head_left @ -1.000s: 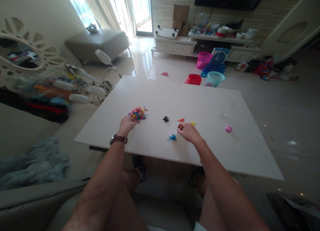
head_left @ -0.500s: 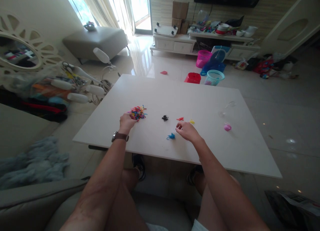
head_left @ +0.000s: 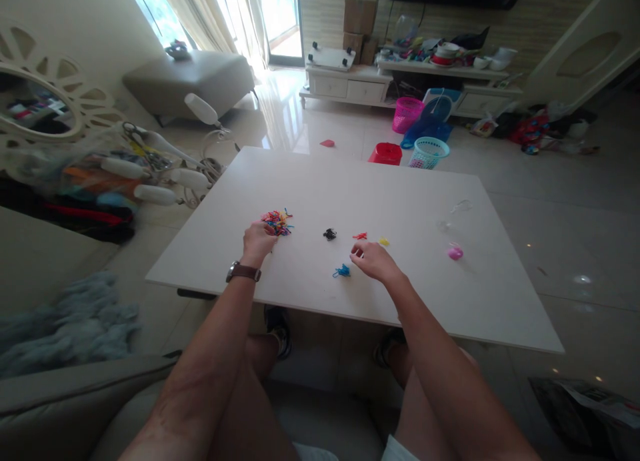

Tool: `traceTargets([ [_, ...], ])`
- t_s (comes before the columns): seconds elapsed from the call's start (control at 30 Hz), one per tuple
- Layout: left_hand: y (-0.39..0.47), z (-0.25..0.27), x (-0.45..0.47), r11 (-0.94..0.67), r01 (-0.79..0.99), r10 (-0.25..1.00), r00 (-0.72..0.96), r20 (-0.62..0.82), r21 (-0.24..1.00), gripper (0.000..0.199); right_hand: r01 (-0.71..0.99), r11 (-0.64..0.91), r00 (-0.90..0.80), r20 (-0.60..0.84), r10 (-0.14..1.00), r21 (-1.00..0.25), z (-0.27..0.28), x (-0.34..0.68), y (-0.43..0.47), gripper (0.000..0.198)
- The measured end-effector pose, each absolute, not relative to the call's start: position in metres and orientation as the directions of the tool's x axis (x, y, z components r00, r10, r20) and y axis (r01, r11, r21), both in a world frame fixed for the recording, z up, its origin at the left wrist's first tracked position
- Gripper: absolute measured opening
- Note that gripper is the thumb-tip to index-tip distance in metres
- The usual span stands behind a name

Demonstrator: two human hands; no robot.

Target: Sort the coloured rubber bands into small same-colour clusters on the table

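A loose pile of small multicoloured elastic bands (head_left: 281, 222) lies on the white table (head_left: 320, 188). My left hand (head_left: 257, 242), with a brown-strapped watch (head_left: 243, 272) at the wrist, is at the pile's near edge. Its fingers are drawn together, and what they pinch is hidden. My right hand (head_left: 373, 260) hovers over the table with fingers loosely curled and a gap at the thumb; nothing shows in it. Nearest to it are a blue bunch of bands (head_left: 343, 270), a red bunch (head_left: 360, 236) and a yellow bunch (head_left: 384, 242). A black bunch (head_left: 329, 234) lies between my hands.
On the table's right side are a pink round object (head_left: 455, 252) and a clear object (head_left: 444, 226). Past the far edge stand a red bin (head_left: 387, 154), a light blue basket (head_left: 429, 149) and a pink basket (head_left: 407, 114). A lamp with white shades (head_left: 155, 194) is left of the table.
My left hand has shifted slightly right and toward me along the pile's edge. My right hand stays almost where it was, and the sorted bunches have not moved.
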State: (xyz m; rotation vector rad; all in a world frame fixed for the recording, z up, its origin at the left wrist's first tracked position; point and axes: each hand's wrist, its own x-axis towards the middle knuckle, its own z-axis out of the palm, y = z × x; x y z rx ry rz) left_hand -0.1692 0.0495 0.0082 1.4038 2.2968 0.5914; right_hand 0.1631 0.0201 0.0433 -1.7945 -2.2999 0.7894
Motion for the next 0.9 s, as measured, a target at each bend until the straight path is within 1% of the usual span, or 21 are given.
traceTargets([
  [0.1, 0.052, 0.012, -0.156, 0.345, 0.770, 0.928, -0.366, -0.070, 0.537, 0.021, 0.870, 0.170, -0.298, -0.218, 0.929, -0.462, 0.043, 0.163, 0.019, 0.014],
  [0.23, 0.056, 0.015, -0.132, 0.211, 0.792, 0.970, -0.240, -0.024, 0.572, 0.020, 0.872, 0.165, -0.298, -0.232, 0.926, -0.461, 0.043, 0.165, 0.016, 0.016],
  [0.33, 0.058, 0.016, -0.108, 0.146, 0.793, 0.986, -0.164, -0.024, 0.592, 0.018, 0.871, 0.160, -0.296, -0.236, 0.926, -0.464, 0.045, 0.168, 0.015, 0.016],
  [0.47, 0.059, 0.013, -0.076, 0.097, 0.779, 0.995, -0.074, -0.062, 0.619, 0.025, 0.870, 0.145, -0.287, -0.244, 0.926, -0.472, 0.047, 0.170, 0.015, 0.017],
  [0.67, 0.062, -0.003, -0.042, 0.012, 0.798, 0.994, 0.057, -0.094, 0.602, 0.034, 0.858, 0.149, -0.296, -0.237, 0.925, -0.491, 0.048, 0.173, 0.015, 0.018],
  [0.8, 0.064, -0.010, -0.033, -0.055, 0.823, 0.992, 0.108, -0.060, 0.565, 0.039, 0.862, 0.143, -0.294, -0.249, 0.923, -0.486, 0.051, 0.176, 0.013, 0.019],
  [0.9, 0.063, -0.010, -0.033, -0.124, 0.801, 0.986, 0.166, -0.018, 0.586, 0.047, 0.861, 0.149, -0.302, -0.254, 0.919, -0.486, 0.053, 0.178, 0.013, 0.019],
])
